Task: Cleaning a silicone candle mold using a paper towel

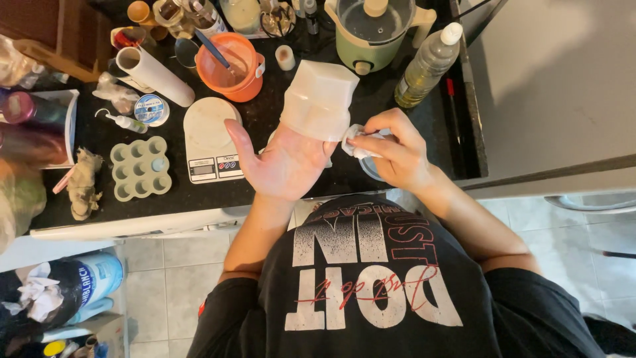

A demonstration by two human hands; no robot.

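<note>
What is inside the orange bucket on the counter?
In the orange bucket a dark-handled stirring tool leans against the rim, its lower end resting in a pale orange residue or liquid. The tool's tip and the bucket's bottom are covered, so anything beneath cannot be seen.

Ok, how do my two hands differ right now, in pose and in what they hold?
The left hand lies open, palm up, bearing a translucent white mould; the right hand is curled, fingers pinching a small white cloth against the mould's side. Both are bare and touch the mould.
</note>
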